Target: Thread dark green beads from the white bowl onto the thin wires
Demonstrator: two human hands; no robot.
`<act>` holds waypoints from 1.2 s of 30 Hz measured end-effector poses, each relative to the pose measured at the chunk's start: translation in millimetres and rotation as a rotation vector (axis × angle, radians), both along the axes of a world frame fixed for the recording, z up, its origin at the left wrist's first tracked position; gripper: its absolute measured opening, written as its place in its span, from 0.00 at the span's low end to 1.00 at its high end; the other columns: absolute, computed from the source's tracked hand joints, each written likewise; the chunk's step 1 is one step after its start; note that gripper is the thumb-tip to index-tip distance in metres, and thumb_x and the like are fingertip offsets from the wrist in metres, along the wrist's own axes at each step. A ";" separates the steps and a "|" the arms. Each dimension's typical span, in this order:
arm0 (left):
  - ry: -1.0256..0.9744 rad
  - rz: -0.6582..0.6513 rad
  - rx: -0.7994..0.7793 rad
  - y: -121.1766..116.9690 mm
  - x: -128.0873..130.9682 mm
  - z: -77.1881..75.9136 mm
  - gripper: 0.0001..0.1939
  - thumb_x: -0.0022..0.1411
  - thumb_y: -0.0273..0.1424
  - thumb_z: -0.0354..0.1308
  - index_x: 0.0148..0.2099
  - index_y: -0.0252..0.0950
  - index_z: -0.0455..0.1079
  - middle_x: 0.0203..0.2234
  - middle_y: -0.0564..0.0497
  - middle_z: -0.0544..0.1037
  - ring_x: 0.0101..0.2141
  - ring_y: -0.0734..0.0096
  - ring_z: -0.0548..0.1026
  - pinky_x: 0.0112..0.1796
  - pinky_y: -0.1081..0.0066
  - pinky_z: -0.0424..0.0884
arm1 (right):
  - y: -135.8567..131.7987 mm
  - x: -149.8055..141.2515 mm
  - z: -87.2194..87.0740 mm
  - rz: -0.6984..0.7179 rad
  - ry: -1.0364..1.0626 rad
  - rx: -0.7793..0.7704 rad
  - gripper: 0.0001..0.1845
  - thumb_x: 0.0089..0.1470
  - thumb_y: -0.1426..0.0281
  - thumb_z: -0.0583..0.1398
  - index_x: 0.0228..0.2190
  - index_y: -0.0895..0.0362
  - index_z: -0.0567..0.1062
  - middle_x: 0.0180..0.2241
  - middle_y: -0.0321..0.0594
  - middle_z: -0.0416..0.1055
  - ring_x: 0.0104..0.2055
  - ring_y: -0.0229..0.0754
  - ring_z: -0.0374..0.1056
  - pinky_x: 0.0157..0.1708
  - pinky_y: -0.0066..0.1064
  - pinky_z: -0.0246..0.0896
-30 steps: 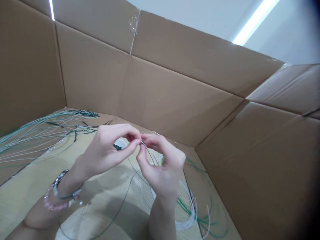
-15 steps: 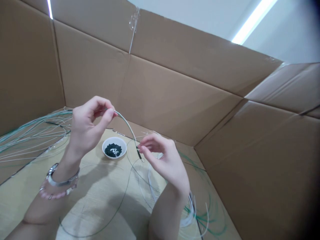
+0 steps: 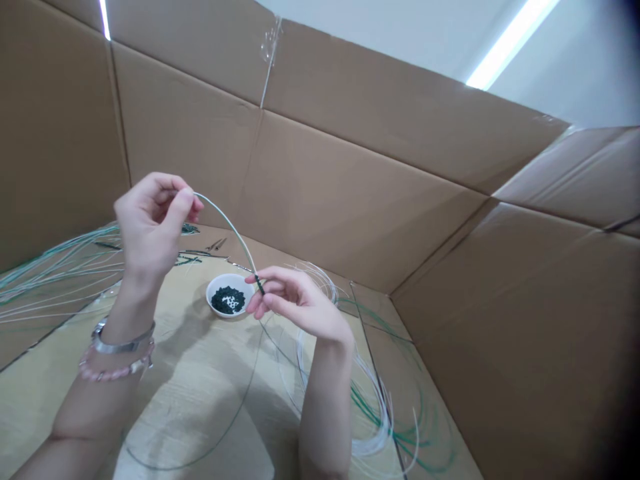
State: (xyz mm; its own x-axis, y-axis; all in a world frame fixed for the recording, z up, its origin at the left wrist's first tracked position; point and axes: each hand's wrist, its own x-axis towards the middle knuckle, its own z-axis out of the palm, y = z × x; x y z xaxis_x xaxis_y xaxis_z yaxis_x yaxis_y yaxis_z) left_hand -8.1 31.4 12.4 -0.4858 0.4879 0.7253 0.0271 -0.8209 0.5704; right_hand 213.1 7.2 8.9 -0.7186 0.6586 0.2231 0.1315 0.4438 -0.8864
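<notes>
Pinched between thumb and fingertips of my left hand is one end of a thin pale cord, held up high. From there the cord arches down to the right, to a short row of small dark green beads at its lower end. My right hand has its fingers closed around those beads, thumb near their lower end. Just behind the right fingertips stands a white bowl of loose dark beads. Below the hand a thin dark thread trails in a loop over the table.
Pale and green cords spread at the left. Coiled white and green cords lie at the right. Small scissors or pliers rest behind the bowl. Cardboard walls enclose the table.
My left hand has moved up and left, drawing the cord along. My right hand has shifted left towards the bowl, and its fingers now reach around the beads.
</notes>
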 end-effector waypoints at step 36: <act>-0.126 0.014 0.082 2.5 -5.1 9.3 0.03 0.46 0.19 0.56 0.27 0.29 0.70 0.15 0.55 0.72 0.16 0.80 0.69 0.17 0.79 0.67 | -40.6 -7.8 9.5 0.043 0.450 -0.136 0.22 0.50 0.75 0.51 0.46 0.60 0.72 0.23 0.37 0.70 0.22 0.31 0.61 0.20 0.27 0.41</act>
